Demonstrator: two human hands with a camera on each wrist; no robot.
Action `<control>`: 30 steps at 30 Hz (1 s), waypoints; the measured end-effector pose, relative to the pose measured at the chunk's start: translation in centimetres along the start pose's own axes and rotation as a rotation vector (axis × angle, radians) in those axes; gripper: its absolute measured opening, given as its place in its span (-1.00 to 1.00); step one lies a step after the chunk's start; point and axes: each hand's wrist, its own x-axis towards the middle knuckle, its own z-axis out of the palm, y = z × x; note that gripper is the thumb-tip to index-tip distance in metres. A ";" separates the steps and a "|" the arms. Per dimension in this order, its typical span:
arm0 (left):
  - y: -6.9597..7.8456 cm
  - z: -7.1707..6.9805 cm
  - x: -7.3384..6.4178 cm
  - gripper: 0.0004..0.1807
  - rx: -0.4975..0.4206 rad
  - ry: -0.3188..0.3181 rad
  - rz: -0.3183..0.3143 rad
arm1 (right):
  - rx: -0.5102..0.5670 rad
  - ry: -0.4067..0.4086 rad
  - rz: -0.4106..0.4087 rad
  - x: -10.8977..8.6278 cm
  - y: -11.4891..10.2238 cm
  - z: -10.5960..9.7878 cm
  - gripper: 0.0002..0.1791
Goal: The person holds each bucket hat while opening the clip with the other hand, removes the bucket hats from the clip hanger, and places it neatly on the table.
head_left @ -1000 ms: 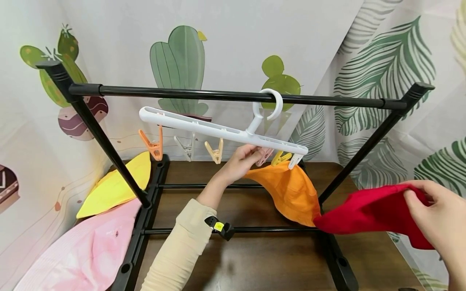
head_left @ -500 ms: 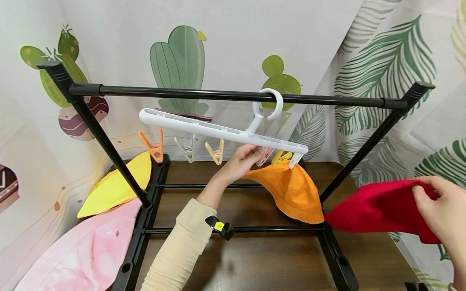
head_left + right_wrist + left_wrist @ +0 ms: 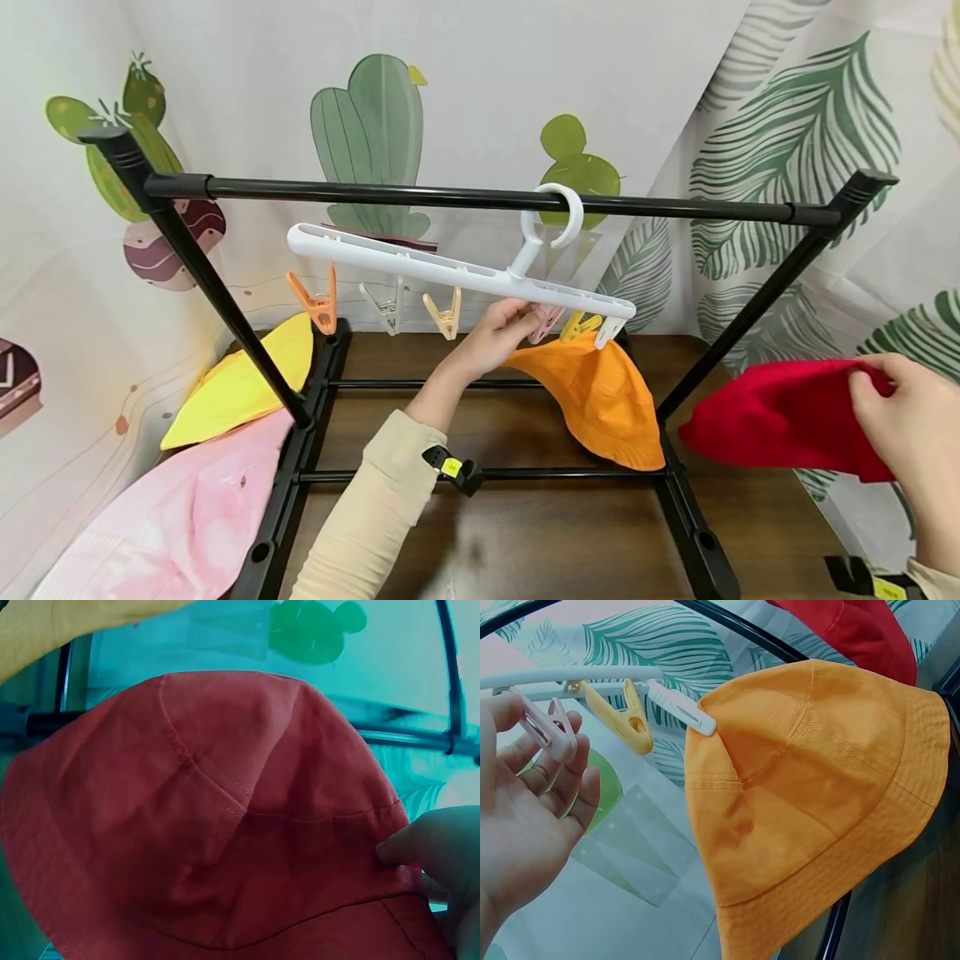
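My left hand (image 3: 491, 340) pinches the pink clothespin (image 3: 546, 729) between thumb and fingers, beneath the white hanger (image 3: 450, 272). An orange bucket hat (image 3: 810, 780) hangs by its crown from the hanger's white end clip (image 3: 681, 707). Between that clip and my left hand dangles a yellow clothespin (image 3: 622, 720). Off to the right, my right hand (image 3: 911, 417) grips a red bucket hat (image 3: 217, 810) by its side, thumb on the cloth near the brim. The red hat hangs in the air, its far end just right of the rack's right leg.
The hanger hooks over the black rack's top bar (image 3: 375, 193) and tilts down to the right. Orange (image 3: 322, 304), grey (image 3: 388, 310) and cream (image 3: 444, 314) clothespins hang along its left half. Yellow (image 3: 247, 379) and pink (image 3: 172, 517) hats lie at the left.
The red hat in my right hand has moved right and slightly up, away from the orange hat. My left hand has stayed at the pink clothespin.
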 end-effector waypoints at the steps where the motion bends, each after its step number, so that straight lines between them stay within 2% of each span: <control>1: 0.0 0.0 0.0 -0.80 0.003 0.002 -0.001 | -0.016 -0.012 0.005 0.0 0.3 0.1 -0.76; 9: -0.1 0.0 -0.1 -0.82 0.013 0.007 0.015 | -0.113 -0.071 0.051 0.7 1.7 1.4 -0.72; 14: 0.3 0.1 -0.2 -0.83 0.008 0.005 0.024 | -0.177 -0.099 0.047 1.5 2.5 2.2 -0.70; 18: 0.5 0.2 -0.1 -0.83 0.003 0.008 0.010 | -0.219 -0.157 0.095 2.1 2.9 2.9 -0.67; 25: 2.6 0.4 -0.5 -0.83 0.012 0.004 0.019 | -0.213 -0.196 0.164 2.8 3.5 4.3 -0.63; 30: 2.6 0.4 -0.5 -0.83 0.015 0.003 0.034 | -0.205 -0.199 0.191 3.7 3.5 5.2 -0.61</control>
